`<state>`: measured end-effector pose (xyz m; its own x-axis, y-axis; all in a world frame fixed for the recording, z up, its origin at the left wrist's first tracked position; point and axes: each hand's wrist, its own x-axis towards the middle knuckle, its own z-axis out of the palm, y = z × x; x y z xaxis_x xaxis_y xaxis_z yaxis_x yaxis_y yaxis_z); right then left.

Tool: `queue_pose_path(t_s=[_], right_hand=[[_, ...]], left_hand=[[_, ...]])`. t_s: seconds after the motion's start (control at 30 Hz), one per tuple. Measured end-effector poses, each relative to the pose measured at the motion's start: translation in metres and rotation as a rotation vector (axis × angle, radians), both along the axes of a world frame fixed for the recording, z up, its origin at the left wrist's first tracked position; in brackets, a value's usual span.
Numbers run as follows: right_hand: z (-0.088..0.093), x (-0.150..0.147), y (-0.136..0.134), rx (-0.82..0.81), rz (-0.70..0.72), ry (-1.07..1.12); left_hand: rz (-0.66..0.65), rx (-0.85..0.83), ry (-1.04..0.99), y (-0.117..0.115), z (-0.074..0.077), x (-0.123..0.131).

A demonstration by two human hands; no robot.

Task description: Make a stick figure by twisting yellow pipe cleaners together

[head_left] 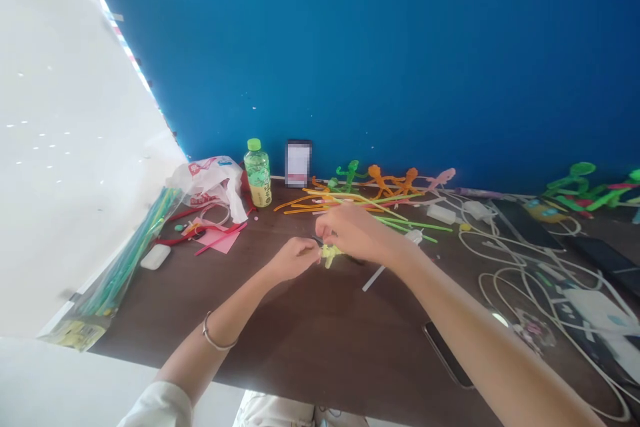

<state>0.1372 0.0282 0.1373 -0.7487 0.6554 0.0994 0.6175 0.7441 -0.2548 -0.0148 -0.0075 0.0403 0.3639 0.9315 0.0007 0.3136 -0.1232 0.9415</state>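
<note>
My left hand (294,259) and my right hand (354,233) meet above the dark wooden table (320,327). Between them, both hands pinch a small yellow pipe-cleaner figure (329,255). A thin dark tool (353,259) shows under my right hand, and its kind is hidden. A loose pile of yellow, orange and green pipe cleaners (345,205) lies just beyond my right fingers. A metal bangle (216,336) circles my left wrist.
Orange, green and pink pipe-cleaner figures (385,180) stand against a blue wall (350,60). A green-capped bottle (258,173), plastic bag (207,183) and bagged green sticks (125,260) are on the left. White cables (520,267) and a phone (445,353) are on the right.
</note>
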Motion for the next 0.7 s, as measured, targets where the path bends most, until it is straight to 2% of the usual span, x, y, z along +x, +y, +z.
queue_pose_path(t_s=[0.07,0.17,0.27,0.33,0.43,0.53,0.6,0.7], right_hand=[[-0.005,-0.002,-0.010,0.234,-0.017,-0.033],[-0.027,0.001,-0.021,0.433,-0.117,0.043],[-0.057,0.005,-0.028,0.494,-0.253,0.262],[-0.075,0.004,-0.032,0.452,-0.324,0.455],[-0.093,-0.007,-0.039,0.245,-0.507,0.808],[-0.102,-0.017,-0.040,-0.148,-0.693,1.138],[-0.104,-0.020,-0.035,-0.435,-0.708,1.331],[-0.105,-0.018,-0.023,-0.766,-0.606,1.534]], left_hand=[[0.104,-0.066,-0.153,0.002,-0.007,0.002],[0.195,-0.223,-0.502,0.005,-0.015,0.004],[0.172,-0.370,-0.806,0.005,-0.019,0.006],[0.124,-0.454,-0.952,0.002,-0.020,0.010],[0.073,-0.512,-1.106,-0.002,-0.021,0.016],[0.038,-0.539,-1.171,-0.004,-0.020,0.019],[-0.009,-0.559,-1.174,-0.005,-0.019,0.018],[-0.105,-0.607,-1.142,-0.005,-0.016,0.014]])
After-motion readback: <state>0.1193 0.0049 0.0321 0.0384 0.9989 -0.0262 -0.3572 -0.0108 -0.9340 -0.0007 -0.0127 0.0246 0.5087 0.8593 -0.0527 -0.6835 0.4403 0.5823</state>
